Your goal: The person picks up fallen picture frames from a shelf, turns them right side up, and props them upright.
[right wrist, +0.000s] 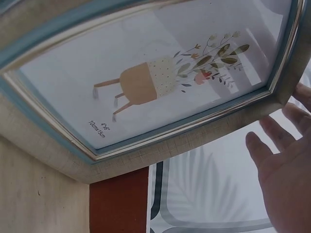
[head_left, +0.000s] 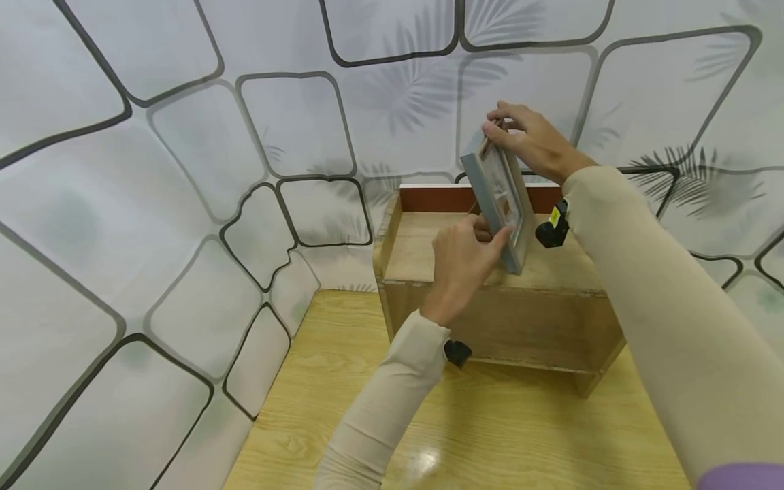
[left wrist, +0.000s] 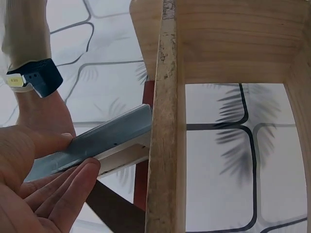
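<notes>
Both hands hold a picture frame (head_left: 499,194) tilted over the top board of a small wooden shelf (head_left: 429,252). My left hand (head_left: 462,262) grips its lower left side, and in the left wrist view thumb and fingers of the left hand (left wrist: 53,194) pinch the frame's blue-grey edge (left wrist: 109,131). At the upper corner, my right hand (head_left: 529,136) pinches the rim. In the right wrist view the frame (right wrist: 194,138) has a beige border and a print of a tan legged pot with flowers; the fingers of the right hand (right wrist: 286,155) lie along its edge.
The shelf has a red-brown back strip (head_left: 431,199) and an open lower compartment (head_left: 508,327). It stands on a yellow wood-grain surface (head_left: 318,401), against patterned wall covering (head_left: 202,156). A purple rounded thing (head_left: 741,476) shows at the bottom right corner.
</notes>
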Motion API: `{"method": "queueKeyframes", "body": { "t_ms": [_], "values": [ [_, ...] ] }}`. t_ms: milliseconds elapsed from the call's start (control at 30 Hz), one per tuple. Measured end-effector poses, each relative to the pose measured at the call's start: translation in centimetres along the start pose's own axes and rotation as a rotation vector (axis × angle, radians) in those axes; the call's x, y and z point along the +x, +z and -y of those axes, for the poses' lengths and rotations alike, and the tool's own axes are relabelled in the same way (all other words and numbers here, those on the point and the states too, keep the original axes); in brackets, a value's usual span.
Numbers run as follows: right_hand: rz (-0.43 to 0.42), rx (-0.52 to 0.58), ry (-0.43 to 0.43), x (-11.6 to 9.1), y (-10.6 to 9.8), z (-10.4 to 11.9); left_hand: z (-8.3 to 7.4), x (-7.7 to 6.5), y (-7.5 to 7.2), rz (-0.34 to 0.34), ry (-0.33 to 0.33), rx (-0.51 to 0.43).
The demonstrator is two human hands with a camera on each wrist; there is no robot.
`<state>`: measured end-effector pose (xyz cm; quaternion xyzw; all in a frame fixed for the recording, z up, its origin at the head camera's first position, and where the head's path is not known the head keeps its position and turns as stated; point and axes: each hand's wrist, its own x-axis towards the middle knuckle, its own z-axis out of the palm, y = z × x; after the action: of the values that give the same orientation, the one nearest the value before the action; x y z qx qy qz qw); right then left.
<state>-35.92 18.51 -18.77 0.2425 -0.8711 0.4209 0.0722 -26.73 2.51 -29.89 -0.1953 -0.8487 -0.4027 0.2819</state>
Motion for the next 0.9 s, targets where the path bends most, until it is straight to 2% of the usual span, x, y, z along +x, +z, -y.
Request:
{"method": "queueKeyframes", "body": {
  "t_ms": [167,467,900],
  "values": [
    [-0.023,0.000,-0.002,-0.1,-0.3,-0.6,0.0,0.0,-0.2,0.026,-0.005,0.033],
    [-0.056,-0.045,0.082,-0.8,-0.9,-0.3,0.3,0.3,-0.8,0.037,-0.010,0.047],
    [-0.206,-0.161,0.103,-1.7,-1.9,-0.9,0.7,0.9,-1.4,0.074,-0.057,0.033]
  ]
}}
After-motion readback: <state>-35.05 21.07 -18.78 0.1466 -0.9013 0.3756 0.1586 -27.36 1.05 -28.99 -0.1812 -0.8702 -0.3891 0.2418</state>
